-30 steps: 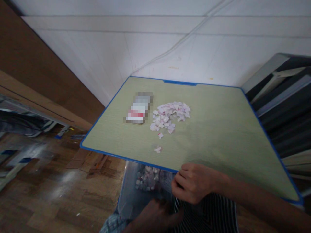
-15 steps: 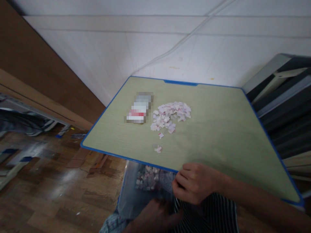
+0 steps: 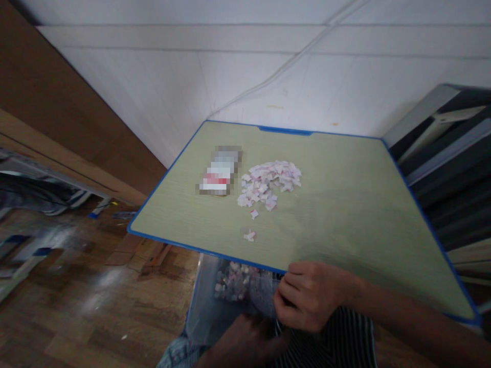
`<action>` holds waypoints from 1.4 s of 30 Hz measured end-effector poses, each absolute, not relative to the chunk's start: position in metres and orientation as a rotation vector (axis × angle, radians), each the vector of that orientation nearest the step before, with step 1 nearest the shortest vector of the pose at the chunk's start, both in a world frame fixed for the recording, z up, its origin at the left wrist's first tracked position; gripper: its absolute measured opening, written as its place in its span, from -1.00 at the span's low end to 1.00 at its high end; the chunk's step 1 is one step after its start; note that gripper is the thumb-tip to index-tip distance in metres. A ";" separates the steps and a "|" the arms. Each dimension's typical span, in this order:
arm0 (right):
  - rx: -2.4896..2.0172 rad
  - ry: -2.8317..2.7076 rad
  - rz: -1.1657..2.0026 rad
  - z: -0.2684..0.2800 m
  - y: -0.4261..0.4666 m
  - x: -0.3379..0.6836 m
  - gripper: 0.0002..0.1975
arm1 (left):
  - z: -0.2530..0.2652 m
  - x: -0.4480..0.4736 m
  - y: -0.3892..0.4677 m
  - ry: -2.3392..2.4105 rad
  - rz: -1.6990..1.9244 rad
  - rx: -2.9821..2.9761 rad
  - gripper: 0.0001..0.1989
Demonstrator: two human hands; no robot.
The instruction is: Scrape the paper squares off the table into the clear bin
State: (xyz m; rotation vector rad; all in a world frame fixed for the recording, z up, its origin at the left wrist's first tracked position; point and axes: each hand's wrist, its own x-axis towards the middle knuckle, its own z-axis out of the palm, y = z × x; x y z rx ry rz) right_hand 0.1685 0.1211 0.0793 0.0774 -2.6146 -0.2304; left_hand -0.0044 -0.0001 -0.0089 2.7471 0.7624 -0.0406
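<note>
A right hand (image 3: 307, 296), fingers curled, tips hidden, sits nearest a loose heap of ragged pinkish-white paper scraps (image 3: 270, 179), which lies ahead and leftward on a smooth pale-green, blue-rimmed tabletop (image 3: 345, 179). The blurred left hand (image 3: 241, 340) is over a clear plastic bin (image 3: 207, 312). Either grip: cannot tell.

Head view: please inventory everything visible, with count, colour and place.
Wall: one, white, back
Cable: one, whitish, on wall
Table: one, green, centre
Scraps: many, pinkish, on table
Pixelated item: one, whitish, left of scraps
Bin: one, translucent, below table
Small pieces: many, whitish, in bin
Panel: one, brown, left
Framed object: one, grey, right
Floor: one, brown, left
Floor clutter: several, mixed, left
Striped cloth: one, dark, bottom
Checked cloth: one, blue, bottom
Left grip: one, bare, bottom
Right grip: one, bare, table edge
</note>
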 end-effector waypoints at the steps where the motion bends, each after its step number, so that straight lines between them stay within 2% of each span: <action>1: 0.053 -2.608 -0.224 0.081 0.124 0.169 -0.79 | -0.008 -0.005 0.000 0.761 -0.056 2.752 -0.56; 12: -0.760 -2.677 0.103 0.077 0.159 0.190 -0.49 | -0.007 -0.006 0.000 0.767 -0.210 2.706 -0.53; 16: -0.785 -2.661 0.245 0.069 0.159 0.183 -0.51 | 0.001 -0.004 0.003 0.754 -0.255 2.660 -0.52; 19: -0.826 -2.684 0.346 0.069 0.163 0.183 -0.60 | 0.004 -0.003 0.005 0.745 -0.287 2.650 -0.52; 24: -1.018 -2.622 0.334 0.080 0.173 0.197 -0.70 | 0.005 -0.003 0.006 0.735 -0.305 2.660 -0.53; 30: -0.920 -2.592 0.490 0.074 0.170 0.190 -0.66 | 0.005 -0.002 0.006 0.714 -0.334 2.650 -0.54; 37: -0.863 -2.495 0.204 0.066 0.172 0.189 -0.61 | 0.002 -0.004 0.004 0.769 -0.216 2.724 -0.55; 42: -0.815 -2.400 0.483 0.062 0.177 0.187 -0.63 | -0.006 -0.005 0.001 0.792 -0.151 2.765 -0.55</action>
